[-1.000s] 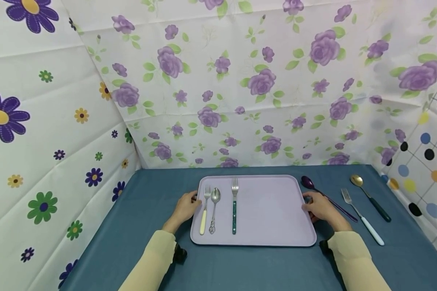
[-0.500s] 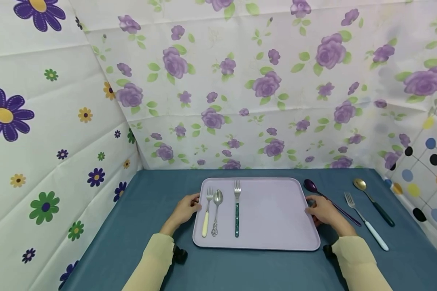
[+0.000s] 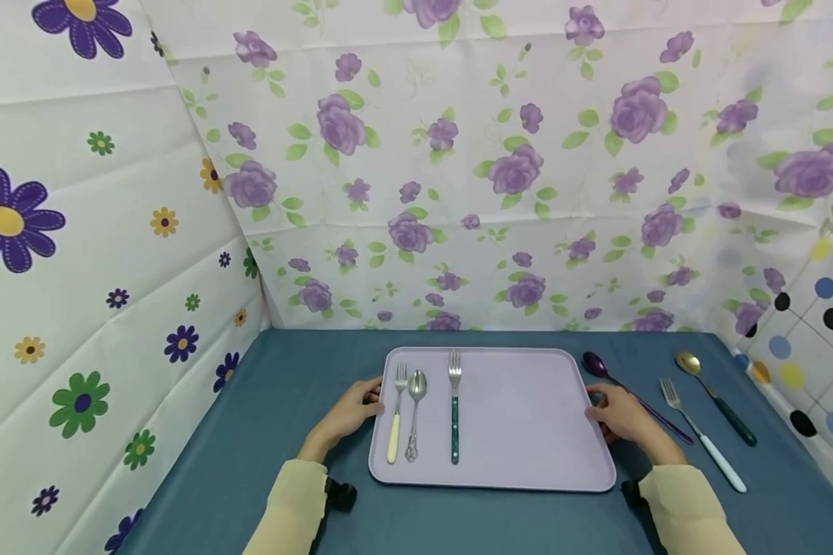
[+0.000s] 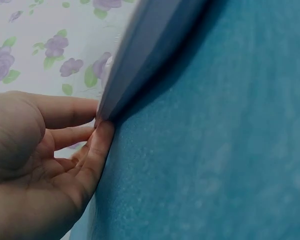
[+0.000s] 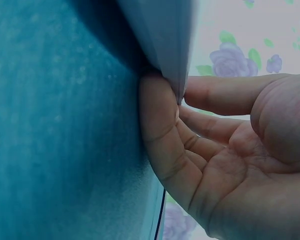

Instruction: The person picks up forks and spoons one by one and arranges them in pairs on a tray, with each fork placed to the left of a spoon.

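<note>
Pinching opposite edges of the pale lilac, round-cornered tray [image 3: 527, 416] on the blue cloth-covered tabletop [image 3: 493, 524], the left grip [image 3: 349, 411] held nine o'clock, the right grip [image 3: 623, 416] three o'clock, just beside a glossy purple spoon [image 3: 596, 365]; room lay toward six.

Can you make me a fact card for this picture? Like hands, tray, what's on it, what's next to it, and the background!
Hands: left hand grips the tray by its left edge; right hand by its right edge
Tray color: pale purple
On tray: yellow fork, silver spoon, green fork
Right of tray: purple spoon, white fork, gold spoon
Under tray: blue cloth
Background: flowery sheets
</note>
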A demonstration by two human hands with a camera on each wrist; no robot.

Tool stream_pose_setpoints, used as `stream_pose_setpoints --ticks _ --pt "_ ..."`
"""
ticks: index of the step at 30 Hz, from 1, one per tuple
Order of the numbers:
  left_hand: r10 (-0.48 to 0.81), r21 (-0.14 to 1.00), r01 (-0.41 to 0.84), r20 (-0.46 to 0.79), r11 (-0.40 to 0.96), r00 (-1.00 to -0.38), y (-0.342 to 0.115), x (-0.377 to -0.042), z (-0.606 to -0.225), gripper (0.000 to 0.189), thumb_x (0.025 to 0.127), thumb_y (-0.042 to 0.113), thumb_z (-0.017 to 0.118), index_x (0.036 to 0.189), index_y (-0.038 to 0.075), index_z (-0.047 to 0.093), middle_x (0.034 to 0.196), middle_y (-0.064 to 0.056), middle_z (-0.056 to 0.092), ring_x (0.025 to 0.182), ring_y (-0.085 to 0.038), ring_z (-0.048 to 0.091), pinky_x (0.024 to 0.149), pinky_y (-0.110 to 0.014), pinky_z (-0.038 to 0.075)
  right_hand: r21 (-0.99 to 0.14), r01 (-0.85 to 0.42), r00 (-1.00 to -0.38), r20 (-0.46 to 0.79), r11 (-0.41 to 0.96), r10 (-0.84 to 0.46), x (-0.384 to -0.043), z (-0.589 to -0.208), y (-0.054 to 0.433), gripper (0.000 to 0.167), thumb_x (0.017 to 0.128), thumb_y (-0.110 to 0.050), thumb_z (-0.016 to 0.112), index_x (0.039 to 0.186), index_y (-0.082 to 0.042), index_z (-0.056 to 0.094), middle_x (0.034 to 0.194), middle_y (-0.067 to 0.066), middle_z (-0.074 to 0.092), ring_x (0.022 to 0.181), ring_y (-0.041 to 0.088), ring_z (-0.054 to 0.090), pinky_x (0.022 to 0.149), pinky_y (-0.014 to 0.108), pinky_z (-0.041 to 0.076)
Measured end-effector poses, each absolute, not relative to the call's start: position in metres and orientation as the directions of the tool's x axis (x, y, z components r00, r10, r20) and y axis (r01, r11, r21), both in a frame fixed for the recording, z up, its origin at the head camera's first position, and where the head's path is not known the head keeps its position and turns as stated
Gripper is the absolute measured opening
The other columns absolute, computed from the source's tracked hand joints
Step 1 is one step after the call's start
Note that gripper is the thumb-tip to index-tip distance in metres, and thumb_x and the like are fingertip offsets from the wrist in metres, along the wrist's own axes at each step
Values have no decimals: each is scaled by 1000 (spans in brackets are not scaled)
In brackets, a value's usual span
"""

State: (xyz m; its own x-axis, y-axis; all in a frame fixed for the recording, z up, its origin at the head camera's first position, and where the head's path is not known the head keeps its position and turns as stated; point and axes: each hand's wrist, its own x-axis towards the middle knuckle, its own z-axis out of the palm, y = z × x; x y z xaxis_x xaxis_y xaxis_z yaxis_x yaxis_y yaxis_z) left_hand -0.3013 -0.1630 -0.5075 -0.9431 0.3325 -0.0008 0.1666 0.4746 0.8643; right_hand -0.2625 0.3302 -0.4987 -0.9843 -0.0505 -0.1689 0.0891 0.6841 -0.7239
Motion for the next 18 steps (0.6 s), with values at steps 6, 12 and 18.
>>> stream_pose_setpoints --ticks 6,12,18 --pt "336 864 173 5 473 -942 -162 -304 -507 60 100 -4 59 156 -7 40 119 -15 54 102 -23 48 92 -42 41 -718 76 -988 -147 691 -44 -263 -499 329 50 99 0 62 141 19 45 87 16 62 60 22 63 53 40 58" --pt "321 865 164 4 475 -947 -163 -302 -508 59 100 -2 60 155 -8 40 122 -18 53 106 -27 48 97 -47 39 -712 79 -988 -148 698 -39 -264 -499 329 49 98 0 62 141 18 45 88 16 63 61 21 62 54 39 58" --pt "325 870 153 -9 469 -946 -163 -299 -509 59 102 0 59 157 -8 38 126 -20 51 110 -30 47 99 -50 38 -712 74 -988 -148 698 -46 -263 -501 330 49 98 -1 61 140 19 47 87 15 63 59 21 63 53 39 58"
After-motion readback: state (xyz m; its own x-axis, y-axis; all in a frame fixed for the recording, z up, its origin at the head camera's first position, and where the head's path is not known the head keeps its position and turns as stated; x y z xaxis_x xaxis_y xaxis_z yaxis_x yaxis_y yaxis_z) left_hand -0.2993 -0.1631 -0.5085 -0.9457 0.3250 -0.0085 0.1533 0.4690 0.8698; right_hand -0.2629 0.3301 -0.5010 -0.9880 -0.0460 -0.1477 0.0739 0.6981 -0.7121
